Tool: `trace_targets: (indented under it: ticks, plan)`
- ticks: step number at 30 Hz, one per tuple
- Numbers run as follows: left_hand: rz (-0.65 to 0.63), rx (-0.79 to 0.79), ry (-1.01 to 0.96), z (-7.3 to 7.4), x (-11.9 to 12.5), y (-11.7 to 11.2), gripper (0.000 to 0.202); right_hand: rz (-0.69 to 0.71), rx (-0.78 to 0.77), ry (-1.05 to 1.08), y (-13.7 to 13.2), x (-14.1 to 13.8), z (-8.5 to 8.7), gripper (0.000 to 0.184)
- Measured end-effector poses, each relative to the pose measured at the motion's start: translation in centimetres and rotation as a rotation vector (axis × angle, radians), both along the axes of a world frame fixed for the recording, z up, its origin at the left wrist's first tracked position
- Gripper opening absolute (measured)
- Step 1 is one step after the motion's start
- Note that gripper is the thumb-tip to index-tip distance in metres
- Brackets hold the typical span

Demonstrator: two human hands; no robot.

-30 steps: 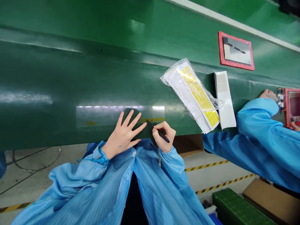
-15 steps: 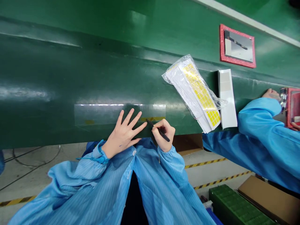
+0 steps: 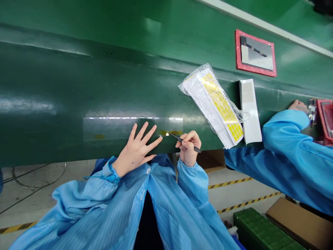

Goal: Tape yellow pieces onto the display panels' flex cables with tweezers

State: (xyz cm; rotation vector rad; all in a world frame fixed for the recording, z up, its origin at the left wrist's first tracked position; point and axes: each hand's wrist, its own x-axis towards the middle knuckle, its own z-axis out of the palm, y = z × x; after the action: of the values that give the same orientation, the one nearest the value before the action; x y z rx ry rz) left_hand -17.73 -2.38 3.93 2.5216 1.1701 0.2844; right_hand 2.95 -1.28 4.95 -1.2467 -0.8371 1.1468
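My left hand (image 3: 138,146) lies flat with spread fingers on a clear plastic strip (image 3: 122,129) near the table's front edge. My right hand (image 3: 189,147) grips black tweezers (image 3: 184,140), whose tip points left. At that tip a small yellow piece (image 3: 167,134) catches the light, by the strip's right end; whether it is lifted off the strip I cannot tell. More yellow shows on the strip around the tip, and an orange-yellow patch (image 3: 99,136) sits toward its left end.
Right of my hands lies a clear bag (image 3: 205,93) with sheets of yellow stickers (image 3: 225,107), beside a folded white card (image 3: 250,111). A red-framed panel (image 3: 256,53) lies farther back. A co-worker's blue sleeve (image 3: 288,126) reaches over the table at the right.
My right hand has shifted slightly right and turned, and the tweezers lie flatter. A small bright yellow piece now shows at their tip. My left hand stays put.
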Motion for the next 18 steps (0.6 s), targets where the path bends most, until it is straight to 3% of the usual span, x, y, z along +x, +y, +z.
trace_targets:
  ticks: [4, 8, 14, 16, 18]
  plan:
    - [0.0, 0.016, -0.016, -0.1, 0.0, 0.0, 0.069, -0.093, 0.086, 0.049, 1.6, 1.2, 0.4, 0.01]
    - [0.017, 0.028, -0.041, -0.2, 0.0, -0.2, 0.07, -0.213, 0.089, 0.113, 3.4, 2.5, -0.5, 0.014]
    - [0.047, -0.003, -0.112, -0.6, 0.1, 0.1, 0.071, -0.217, 0.036, 0.139, 4.0, 2.6, -1.4, 0.017]
    - [0.061, -0.082, -0.247, 0.4, -0.2, 0.9, 0.074, -0.193, 0.033, 0.128, 3.9, 2.5, -1.4, 0.015]
    - [0.049, -0.247, -0.456, 2.5, -0.9, 1.3, 0.073, -0.177, 0.029, 0.113, 3.9, 2.5, -1.4, 0.013]
